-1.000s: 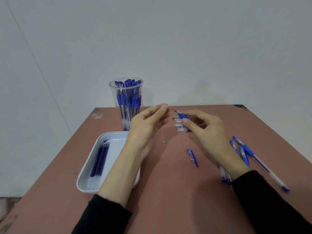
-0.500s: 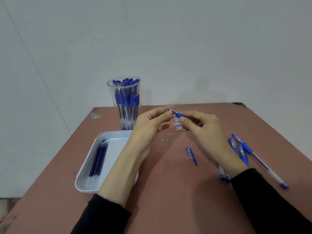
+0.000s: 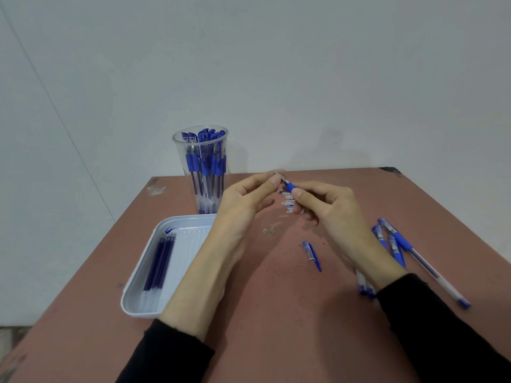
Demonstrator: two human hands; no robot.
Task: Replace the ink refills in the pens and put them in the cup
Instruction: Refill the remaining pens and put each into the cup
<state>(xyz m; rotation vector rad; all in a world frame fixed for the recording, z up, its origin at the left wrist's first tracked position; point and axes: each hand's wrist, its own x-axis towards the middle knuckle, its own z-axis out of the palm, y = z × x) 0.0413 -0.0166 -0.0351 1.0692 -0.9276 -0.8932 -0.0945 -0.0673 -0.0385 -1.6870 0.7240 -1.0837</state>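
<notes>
Slantwise, the pen [image 3: 289,186] points its tip away and leftward.

The cup [image 3: 224,150] is seen to be of clear, glossy plastic, and the tray [image 3: 190,244] at near left of smooth pale plastic with a ribbed floor. The table [image 3: 276,313] is surfaced in matt reddish-brown, speckled and scuffed. A blue, rubbery-looking grip is shown on the held pen [image 3: 289,186]. The sleeves [image 3: 171,352] are of matt black cloth.
</notes>
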